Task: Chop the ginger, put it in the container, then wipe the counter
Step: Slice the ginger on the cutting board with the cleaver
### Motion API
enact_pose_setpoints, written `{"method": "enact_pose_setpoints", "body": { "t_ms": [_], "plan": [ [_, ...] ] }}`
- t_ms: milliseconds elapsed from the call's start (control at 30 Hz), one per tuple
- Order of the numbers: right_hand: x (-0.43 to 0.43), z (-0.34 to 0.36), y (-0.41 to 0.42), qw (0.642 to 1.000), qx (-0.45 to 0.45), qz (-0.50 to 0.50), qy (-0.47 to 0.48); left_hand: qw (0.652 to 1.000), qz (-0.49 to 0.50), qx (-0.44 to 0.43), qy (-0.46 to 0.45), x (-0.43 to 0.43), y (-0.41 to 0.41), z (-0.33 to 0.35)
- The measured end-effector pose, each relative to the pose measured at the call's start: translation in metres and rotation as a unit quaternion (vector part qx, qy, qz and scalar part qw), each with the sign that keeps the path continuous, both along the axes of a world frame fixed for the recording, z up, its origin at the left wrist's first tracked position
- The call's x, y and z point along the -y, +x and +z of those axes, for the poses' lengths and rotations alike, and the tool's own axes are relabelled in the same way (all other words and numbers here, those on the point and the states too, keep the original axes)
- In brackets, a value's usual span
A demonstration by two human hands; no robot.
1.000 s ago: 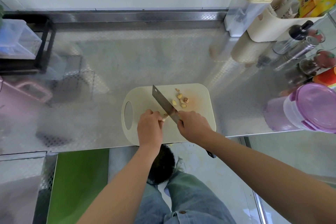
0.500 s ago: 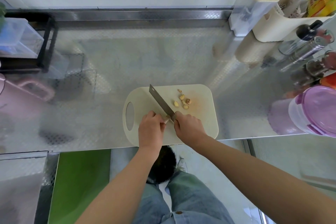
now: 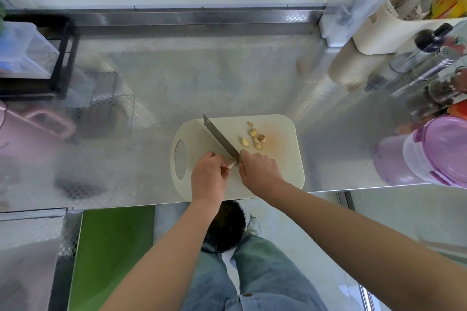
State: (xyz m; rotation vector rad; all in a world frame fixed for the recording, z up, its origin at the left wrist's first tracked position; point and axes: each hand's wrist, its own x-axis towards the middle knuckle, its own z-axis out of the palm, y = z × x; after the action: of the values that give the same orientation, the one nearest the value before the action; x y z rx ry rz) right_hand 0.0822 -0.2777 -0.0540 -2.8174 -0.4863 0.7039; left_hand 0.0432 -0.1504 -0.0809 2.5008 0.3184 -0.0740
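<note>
**Chopping stage, seen from above.** A cream plastic cutting board with an oval grip hole lies at the near edge of the embossed stainless-steel counter. The left hand pinches a short stub of pale brown ginger on the board's near half, with its fingers curled round the stub. The right hand is closed round the handle of a broad steel cleaver, and the handle itself is hidden under the hand. The blade runs diagonally from the stub toward the board's far edge, its heel at the ginger. A small scatter of cut ginger pieces lies toward the board's far right corner, apart from the blade. The clear plastic container with a purple lid stands at the counter's right edge, well apart from the board, and appears lidded. Slicing is judged to be under way, with filling and wiping not yet begun. Because the stub is so short, the left fingertips are best tucked back behind the knuckles. The cut is best made at the heel with a short downward rock, keeping the slices thin and even. The chief risk is that the stub rolls and the edge meets a fingertip, so laying it on a cut face would steady it.
</note>
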Motion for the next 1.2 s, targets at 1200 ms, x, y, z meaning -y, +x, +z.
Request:
{"method": "enact_pose_setpoints", "body": {
  "t_ms": [1200],
  "plan": [
    [0.038,0.001,-0.009,0.962,-0.034,-0.203,0.18,0.994,0.068,-0.083,-0.016,0.014,0.019,0.001]
  ]
}}
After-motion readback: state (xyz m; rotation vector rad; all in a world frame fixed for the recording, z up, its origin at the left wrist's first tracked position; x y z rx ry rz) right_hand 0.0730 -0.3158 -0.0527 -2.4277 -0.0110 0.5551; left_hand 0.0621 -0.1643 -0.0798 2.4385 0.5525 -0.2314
